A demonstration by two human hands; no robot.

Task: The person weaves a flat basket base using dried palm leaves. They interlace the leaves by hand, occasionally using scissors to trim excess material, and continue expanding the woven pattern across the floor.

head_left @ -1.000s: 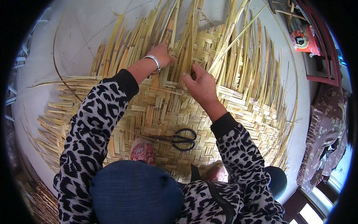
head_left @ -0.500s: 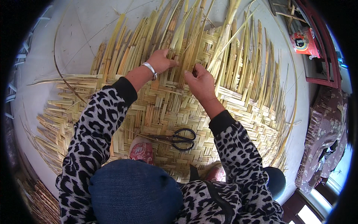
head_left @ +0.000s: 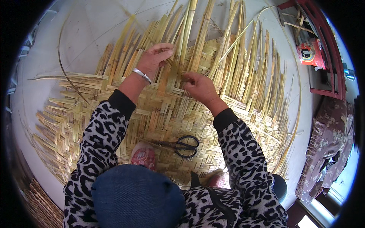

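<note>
Head view: woven mat (head_left: 159, 114) lies on the floor (head_left: 87, 34), its near half plaited, far strips (head_left: 228, 49) loose. Left hand (head_left: 154, 59) pinches a strip; right hand (head_left: 199, 85) fingers curl onto the weave. Scissors (head_left: 182, 145) lie near.

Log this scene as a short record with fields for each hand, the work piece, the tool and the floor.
left hand: lifting loose bamboo strips
right hand: fingers pressed on the weave edge
work piece: flat woven bamboo mat, far side unwoven
tool: black scissors lying on the mat, untouched
floor: pale, under the mat
</note>
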